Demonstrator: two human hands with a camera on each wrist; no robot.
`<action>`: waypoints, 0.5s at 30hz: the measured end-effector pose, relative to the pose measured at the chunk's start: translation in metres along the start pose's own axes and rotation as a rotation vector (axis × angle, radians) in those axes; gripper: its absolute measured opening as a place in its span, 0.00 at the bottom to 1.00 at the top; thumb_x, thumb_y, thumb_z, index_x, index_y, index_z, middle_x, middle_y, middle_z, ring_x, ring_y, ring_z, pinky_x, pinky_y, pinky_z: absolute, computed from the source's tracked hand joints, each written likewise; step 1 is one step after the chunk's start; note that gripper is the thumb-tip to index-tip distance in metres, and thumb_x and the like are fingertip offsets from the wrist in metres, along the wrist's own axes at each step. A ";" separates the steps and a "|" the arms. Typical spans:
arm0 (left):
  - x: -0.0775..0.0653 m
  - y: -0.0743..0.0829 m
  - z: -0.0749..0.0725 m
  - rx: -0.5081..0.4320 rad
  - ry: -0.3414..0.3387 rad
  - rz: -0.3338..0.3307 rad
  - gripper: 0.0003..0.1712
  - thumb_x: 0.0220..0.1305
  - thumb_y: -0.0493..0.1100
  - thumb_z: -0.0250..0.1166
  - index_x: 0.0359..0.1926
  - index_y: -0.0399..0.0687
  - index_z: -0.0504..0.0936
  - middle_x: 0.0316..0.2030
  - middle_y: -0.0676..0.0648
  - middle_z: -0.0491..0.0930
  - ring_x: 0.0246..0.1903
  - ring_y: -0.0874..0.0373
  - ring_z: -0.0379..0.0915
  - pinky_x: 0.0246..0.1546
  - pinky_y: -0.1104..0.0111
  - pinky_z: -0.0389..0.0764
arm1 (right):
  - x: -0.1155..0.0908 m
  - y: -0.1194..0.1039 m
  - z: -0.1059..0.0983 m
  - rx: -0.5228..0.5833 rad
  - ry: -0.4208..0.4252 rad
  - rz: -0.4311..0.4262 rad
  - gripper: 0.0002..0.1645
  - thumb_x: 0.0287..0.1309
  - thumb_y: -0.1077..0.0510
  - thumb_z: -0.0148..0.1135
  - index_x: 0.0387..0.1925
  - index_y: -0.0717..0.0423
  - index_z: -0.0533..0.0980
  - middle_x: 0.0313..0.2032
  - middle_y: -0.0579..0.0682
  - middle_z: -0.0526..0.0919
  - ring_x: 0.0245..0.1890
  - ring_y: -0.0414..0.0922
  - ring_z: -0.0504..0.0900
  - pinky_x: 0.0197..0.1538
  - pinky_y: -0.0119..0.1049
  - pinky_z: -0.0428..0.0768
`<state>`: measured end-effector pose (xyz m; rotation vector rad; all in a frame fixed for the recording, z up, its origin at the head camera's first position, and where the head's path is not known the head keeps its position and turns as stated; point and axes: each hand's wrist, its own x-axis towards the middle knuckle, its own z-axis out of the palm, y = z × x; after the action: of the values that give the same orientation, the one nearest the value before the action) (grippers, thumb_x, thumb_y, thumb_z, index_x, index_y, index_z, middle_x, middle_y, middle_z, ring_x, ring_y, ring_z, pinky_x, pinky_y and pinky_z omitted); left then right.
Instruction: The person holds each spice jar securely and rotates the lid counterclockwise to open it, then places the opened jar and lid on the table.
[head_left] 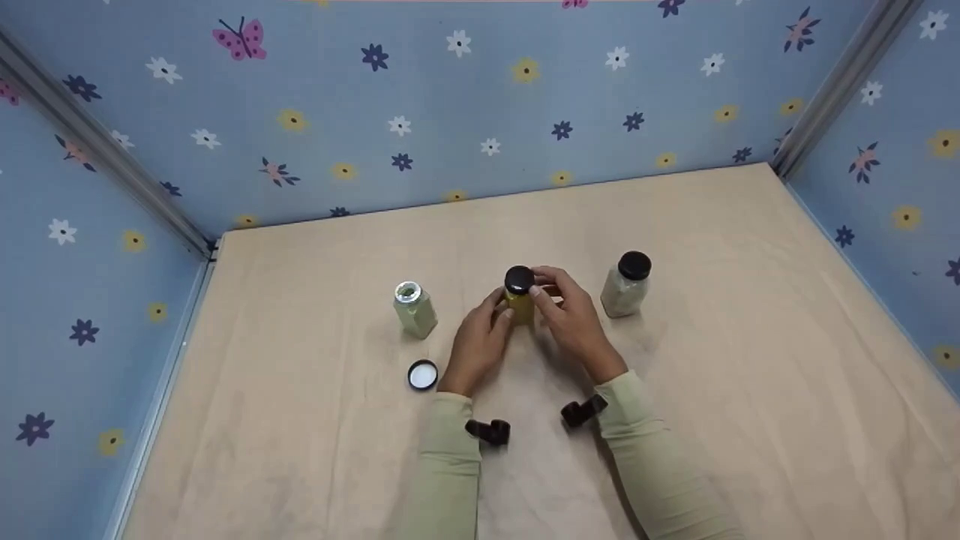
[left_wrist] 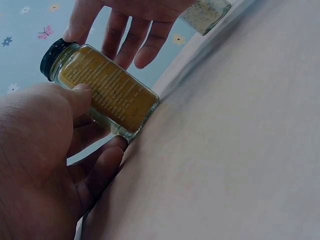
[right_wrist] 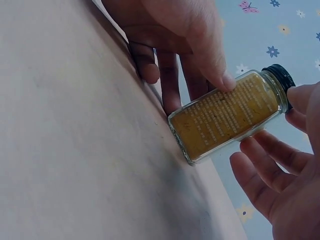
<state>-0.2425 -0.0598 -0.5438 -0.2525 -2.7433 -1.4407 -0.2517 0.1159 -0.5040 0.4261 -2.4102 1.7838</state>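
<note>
A: Where is your glass jar [right_wrist: 225, 117], and how does it look?

B: You have it near the middle of the frame in the head view, lid uppermost. Its clear, flat-sided walls show a mustard-yellow filling behind rows of small pale print, too blurred to read, and its black lid [head_left: 519, 279] is on.

A: And your hands?

B: Your left hand [head_left: 478, 339] angles up from the lower middle of the frame and grips the body, thumb against the glass. Your right hand [head_left: 574, 313] angles in from the lower right, thumb and forefinger pinching the black lid, the other fingers loose beside the glass.

A: What else is near you?

B: Left of centre, a pale green jar [head_left: 417, 312] stands uncapped above a loose cap [head_left: 423, 375], lining up; right of centre, a black-topped speckled jar [head_left: 622, 294].
</note>
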 end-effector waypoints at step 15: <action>0.001 -0.002 0.001 -0.027 -0.011 -0.024 0.30 0.77 0.51 0.53 0.74 0.44 0.65 0.65 0.43 0.74 0.67 0.48 0.66 0.69 0.56 0.64 | 0.003 0.018 -0.001 -0.007 0.009 0.003 0.18 0.74 0.54 0.55 0.61 0.51 0.77 0.48 0.49 0.83 0.46 0.45 0.81 0.40 0.38 0.82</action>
<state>-0.2435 -0.0598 -0.5455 -0.2305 -2.7464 -1.4874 -0.2598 0.1216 -0.5196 0.4129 -2.4123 1.7737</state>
